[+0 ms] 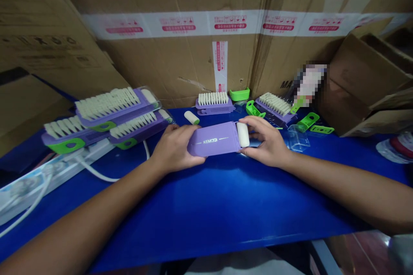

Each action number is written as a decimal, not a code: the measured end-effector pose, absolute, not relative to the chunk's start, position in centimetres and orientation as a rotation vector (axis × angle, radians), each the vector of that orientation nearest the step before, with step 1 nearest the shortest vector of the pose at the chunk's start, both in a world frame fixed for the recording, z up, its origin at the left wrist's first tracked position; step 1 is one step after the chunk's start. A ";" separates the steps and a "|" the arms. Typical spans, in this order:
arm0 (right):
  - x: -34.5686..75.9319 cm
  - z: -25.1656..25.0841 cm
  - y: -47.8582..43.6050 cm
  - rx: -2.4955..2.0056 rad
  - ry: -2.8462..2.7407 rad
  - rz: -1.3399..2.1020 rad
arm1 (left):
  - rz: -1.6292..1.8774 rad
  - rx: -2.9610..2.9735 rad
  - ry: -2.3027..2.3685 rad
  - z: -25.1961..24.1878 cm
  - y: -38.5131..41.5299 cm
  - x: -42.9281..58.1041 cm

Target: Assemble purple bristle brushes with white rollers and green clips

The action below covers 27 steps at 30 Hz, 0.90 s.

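My left hand (176,148) is closed round the left end of a purple plastic brush body (213,139), its lettered flat face toward me. At the other end, my right hand (266,142) grips a white ribbed roller (243,135) between thumb and fingers. The roller sits against the body's right edge; whether it is fixed there I cannot tell. Just behind my left hand lies a loose white roller (191,117) with a green end. Beyond my right hand are green plastic parts (308,121) and a clear plastic cover (297,138).
Several purple brushes with white bristles (108,103) are stacked at the left, by a white power strip (48,180) and its cables. Two more brushes (214,102) lie at the back. Cardboard boxes (167,60) wall the blue table's (206,215) far side.
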State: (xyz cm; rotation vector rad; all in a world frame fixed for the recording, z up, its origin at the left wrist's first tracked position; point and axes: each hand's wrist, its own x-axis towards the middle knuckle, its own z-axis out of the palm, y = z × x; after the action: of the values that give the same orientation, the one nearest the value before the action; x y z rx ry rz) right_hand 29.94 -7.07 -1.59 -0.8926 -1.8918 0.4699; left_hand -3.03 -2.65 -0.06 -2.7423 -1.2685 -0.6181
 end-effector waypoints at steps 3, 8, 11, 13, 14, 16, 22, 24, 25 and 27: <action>29.8 -1.3 -7.2 -0.898 -1.876 0.481 | -0.614 -2.744 -1.269 0.0 -2.6 -3.0; 29.8 -0.8 -7.3 -0.868 -1.903 0.439 | -0.615 -2.755 -1.265 0.0 -2.6 -3.0; 29.9 -0.7 -7.3 -0.848 -1.946 0.384 | -0.633 -2.755 -1.263 0.0 -2.7 -3.0; 29.9 -0.6 -7.4 -0.841 -1.969 0.349 | -0.637 -2.759 -1.271 0.1 -2.7 -3.0; 29.9 -0.5 -7.4 -0.840 -1.974 0.338 | -0.638 -2.763 -1.272 0.1 -2.7 -3.0; 29.9 -0.5 -7.4 -0.837 -1.975 0.326 | -0.641 -2.767 -1.267 0.1 -2.7 -3.0; 29.9 -0.9 -7.1 -0.800 -1.962 0.339 | -0.641 -2.767 -1.221 0.1 -2.6 -3.0; 30.0 -1.2 -7.0 -0.812 -1.960 0.357 | -0.633 -2.770 -1.222 0.2 -2.5 -3.1; 30.1 -1.4 -7.0 -0.820 -1.965 0.366 | -0.630 -2.772 -1.225 0.2 -2.5 -3.1; 30.2 -1.6 -6.9 -0.816 -1.978 0.368 | -0.624 -2.774 -1.235 0.3 -2.4 -3.2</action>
State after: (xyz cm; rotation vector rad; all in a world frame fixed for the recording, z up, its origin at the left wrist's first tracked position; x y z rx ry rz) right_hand 30.16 -6.89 -1.61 -0.8161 -1.9777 0.3682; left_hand -3.20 -2.41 0.35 -2.7742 -1.2353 -0.6236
